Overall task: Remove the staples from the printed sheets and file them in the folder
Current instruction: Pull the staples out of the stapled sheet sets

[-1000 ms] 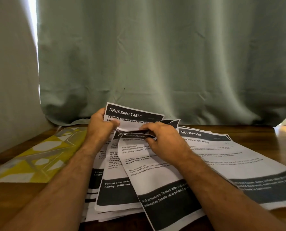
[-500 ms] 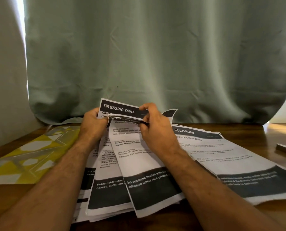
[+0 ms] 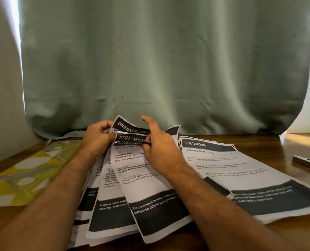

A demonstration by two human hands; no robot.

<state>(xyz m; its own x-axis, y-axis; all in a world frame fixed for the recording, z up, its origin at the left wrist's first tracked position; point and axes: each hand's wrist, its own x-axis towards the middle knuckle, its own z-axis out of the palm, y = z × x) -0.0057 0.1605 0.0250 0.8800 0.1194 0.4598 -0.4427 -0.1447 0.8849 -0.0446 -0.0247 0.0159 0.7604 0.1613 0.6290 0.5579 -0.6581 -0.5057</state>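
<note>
Both hands hold the top of the papers (image 3: 147, 178) in the middle of the desk (image 3: 277, 142). The left hand (image 3: 96, 136) pinches them. The right hand (image 3: 157, 144) pinches too, pointer finger up. The folder (image 3: 24, 178) lies at the left edge.

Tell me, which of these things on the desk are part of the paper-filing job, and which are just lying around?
Part of the job:
- fanned sheets, pinched at their top by the left hand and right hand
- Multi-room stack, lying to the right
- yellow patterned folder, lying to the left

Just there:
- green curtain
- metal object at the right edge; too cropped to identify
</note>
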